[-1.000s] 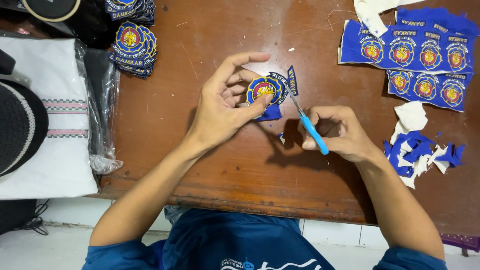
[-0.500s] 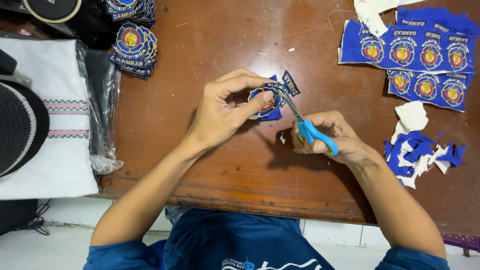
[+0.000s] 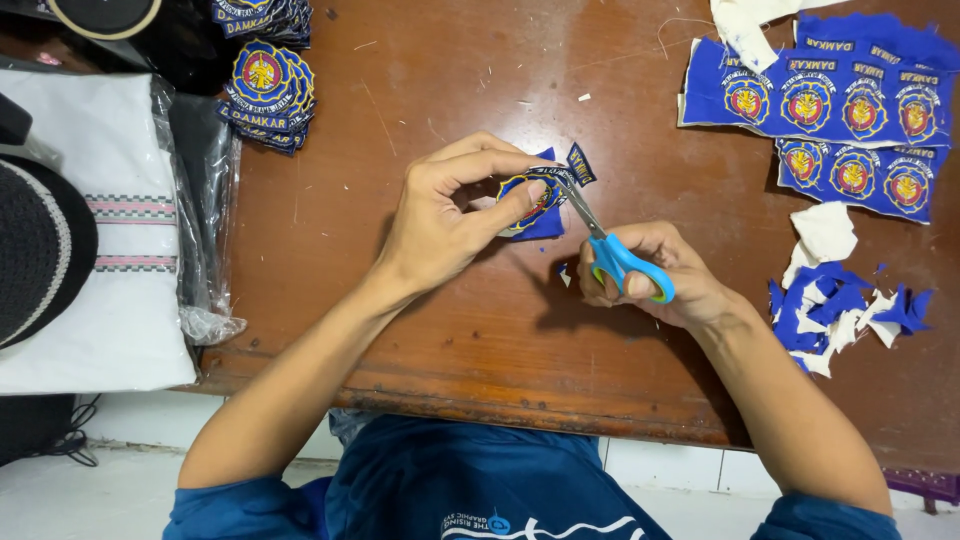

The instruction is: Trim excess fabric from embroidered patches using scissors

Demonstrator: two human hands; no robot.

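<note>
Patch (image 3: 530, 200), round and embroidered on blue backing, sits pinched in the left hand (image 3: 445, 225) above the desk (image 3: 420, 330). Just right of the patch, the right hand (image 3: 650, 275) grips blue-handled scissors (image 3: 610, 250); best to turn the patch, cutting close along its border.

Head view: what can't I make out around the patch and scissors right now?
- Patch: the left hand covers its left part, so its outline is unclear.
- Scissors: the blade tips meet the patch; too small to tell how far the cut runs.
- Right hand: its fingers hide part of the blue handles.
- Uncut sheet: cut off by the right and top edges.
- Patch stack: count unreadable.
</note>
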